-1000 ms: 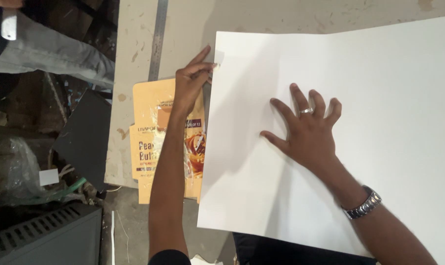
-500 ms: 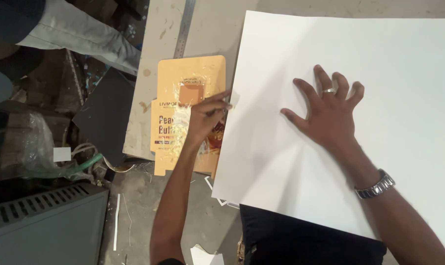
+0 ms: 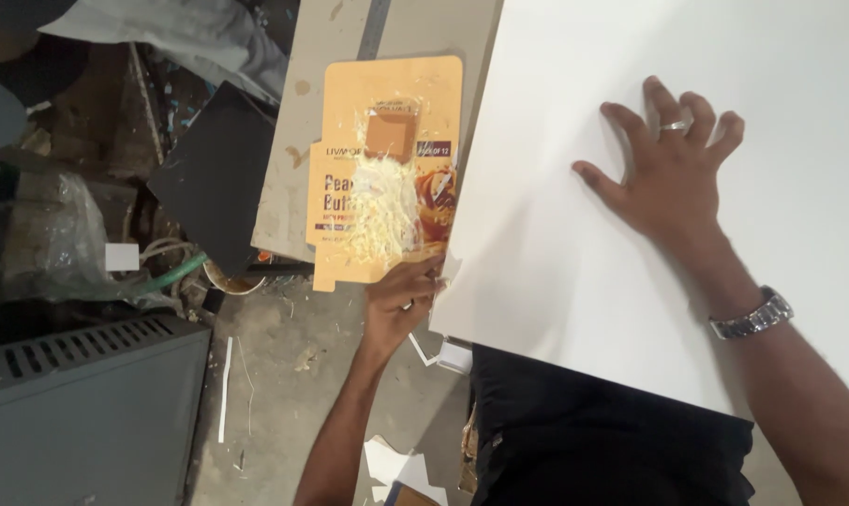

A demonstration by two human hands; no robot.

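Head view
Left hand [image 3: 401, 305]: fingers curled shut around the near left corner of the white sheet [image 3: 574, 141], thumb side against its edge.
Right hand [image 3: 668, 173]: fingers spread open, palm flat on the sheet; a ring on one finger, a metal watch [image 3: 752, 316] at the wrist.
White sheet: large, smooth, matte, stiff-looking board, lying flat under both hands.
Orange carton [image 3: 387, 159]: flattened printed cardboard just beyond the left fingertips, topped with pale shavings [image 3: 382, 211].
Bench [image 3: 298, 169]: beige, stained, under the carton.
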